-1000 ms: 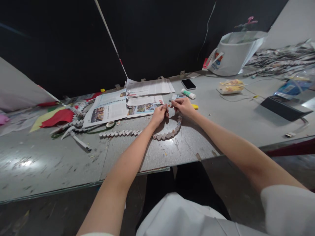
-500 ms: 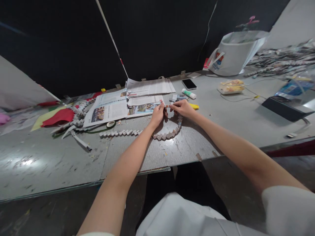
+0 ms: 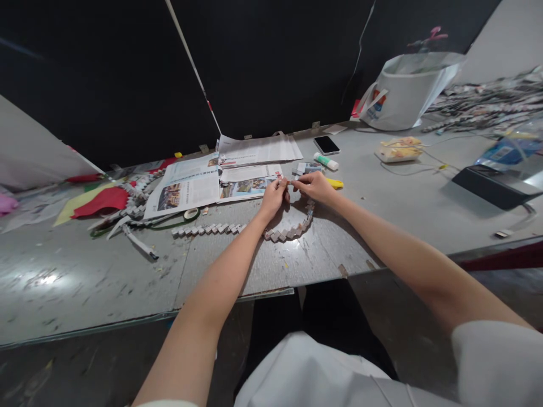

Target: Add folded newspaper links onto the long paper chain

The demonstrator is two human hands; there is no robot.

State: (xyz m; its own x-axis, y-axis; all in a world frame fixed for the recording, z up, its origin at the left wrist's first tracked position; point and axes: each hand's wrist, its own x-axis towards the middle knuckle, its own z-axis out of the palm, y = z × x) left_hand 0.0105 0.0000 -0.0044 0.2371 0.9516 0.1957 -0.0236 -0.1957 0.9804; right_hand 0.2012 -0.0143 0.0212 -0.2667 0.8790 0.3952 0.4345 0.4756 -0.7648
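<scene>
My left hand [image 3: 274, 196] and my right hand [image 3: 316, 187] meet over the table, fingertips pinched close together. Between them is a small folded paper strip [image 3: 289, 182], mostly covered by the fingers. A zigzag chain of folded newspaper [image 3: 288, 233] curves on the table beneath my hands, one end running left past my left forearm and the other rising toward my right hand. Just behind my hands lie newspaper sheets [image 3: 186, 186]. Close to my right hand are a glue stick [image 3: 326, 161] and a yellow object [image 3: 335, 183], partly hidden.
A phone [image 3: 326, 145] lies at the back. Rightward are a white bag [image 3: 401, 93], a yellow packet [image 3: 399, 150] with a cable, a black box-like object [image 3: 494, 185] and heaped paper strips [image 3: 496, 99]. At left sit a tape roll [image 3: 192, 214] and red paper [image 3: 102, 202].
My fingers have shifted very slightly around the small paper strip. The chain and the other things on the table have stayed in place.
</scene>
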